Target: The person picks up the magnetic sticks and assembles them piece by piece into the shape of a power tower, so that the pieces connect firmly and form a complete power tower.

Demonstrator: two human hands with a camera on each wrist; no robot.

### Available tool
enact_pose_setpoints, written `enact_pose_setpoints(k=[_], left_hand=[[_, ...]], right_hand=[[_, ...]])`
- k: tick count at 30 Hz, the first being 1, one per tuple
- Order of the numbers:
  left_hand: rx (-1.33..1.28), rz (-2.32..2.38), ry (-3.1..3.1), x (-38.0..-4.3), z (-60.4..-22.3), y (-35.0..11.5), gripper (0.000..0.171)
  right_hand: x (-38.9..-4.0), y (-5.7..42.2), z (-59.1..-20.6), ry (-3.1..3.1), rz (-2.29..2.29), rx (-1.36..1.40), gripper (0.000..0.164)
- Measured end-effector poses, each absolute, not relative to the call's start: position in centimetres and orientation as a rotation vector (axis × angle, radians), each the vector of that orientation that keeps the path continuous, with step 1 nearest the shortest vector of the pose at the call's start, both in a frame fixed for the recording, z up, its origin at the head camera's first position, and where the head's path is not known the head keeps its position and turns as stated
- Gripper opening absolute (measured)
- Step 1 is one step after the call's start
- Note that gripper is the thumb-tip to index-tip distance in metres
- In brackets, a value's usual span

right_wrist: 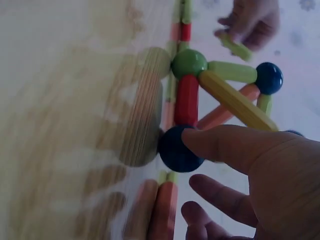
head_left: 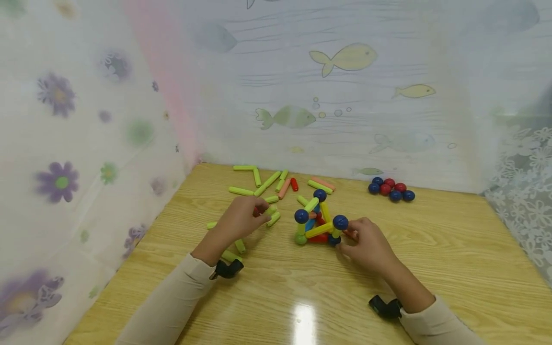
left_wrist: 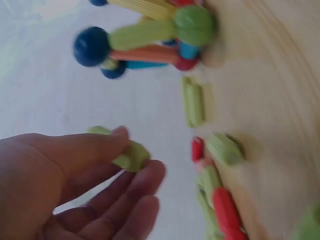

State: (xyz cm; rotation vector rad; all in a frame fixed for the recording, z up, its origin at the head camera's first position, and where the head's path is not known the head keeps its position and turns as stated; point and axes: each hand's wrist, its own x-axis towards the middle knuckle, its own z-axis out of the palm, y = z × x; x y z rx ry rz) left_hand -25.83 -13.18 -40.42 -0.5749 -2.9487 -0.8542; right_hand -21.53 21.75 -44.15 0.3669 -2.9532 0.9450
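My left hand (head_left: 238,219) pinches a light green magnetic building rod (left_wrist: 134,157) between thumb and fingers, left of the structure. A small frame of magnetic rods and balls (head_left: 320,229) stands mid-table, with blue and green balls joined by yellow, red, orange, blue and light green rods. At its near right corner my right hand (head_left: 372,247) holds the frame, the thumb on the lower blue ball (right_wrist: 176,152). The middle fingers spread below that ball in the right wrist view. An orange rod (right_wrist: 162,207) lies on the table by those fingers.
Loose light green rods (head_left: 241,190) lie scattered at the left and back, with a red rod (head_left: 294,184) and some orange ones among them. At the back right sits a cluster of blue and red balls (head_left: 385,189). Patterned cloth (head_left: 276,143) hangs behind the table.
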Motion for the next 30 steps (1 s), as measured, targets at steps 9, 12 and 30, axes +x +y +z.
enact_pose_setpoints(k=[9,12,30], left_hand=[[-0.861,-0.966,-2.598,-24.0,-37.3,-7.9,0.030],[-0.948,-0.888,-2.588,-23.6,-36.9,-6.1,0.028],[-0.949,-0.250,-2.489,-23.3,-39.0,-2.8,0.025]], right_hand=[[-21.3,21.2,-44.1,-2.948,0.924,0.377,0.024],[-21.3,21.2,-44.2,-2.937,0.934,0.385,0.025],[-21.1,21.1,-44.5,-2.930,1.015,0.389,0.026]])
